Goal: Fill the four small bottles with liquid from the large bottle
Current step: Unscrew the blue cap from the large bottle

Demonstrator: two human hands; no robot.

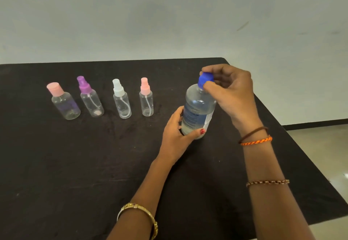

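The large clear bottle [198, 108] with a blue-and-white label stands upright on the black table [94, 164], right of centre. My left hand [176, 136] grips its lower body. My right hand [229, 89] pinches its blue cap [205, 79] from above. Four small clear bottles stand in a row to the left, all capped and looking empty: one with a flat pink cap [63, 101], one with a purple spray top [90, 97], one with a white spray top [121, 99], and one with a pink spray top [146, 97].
The table's right edge [301, 155] runs diagonally close behind my right arm, with pale floor beyond. A plain grey wall stands behind the table's far edge.
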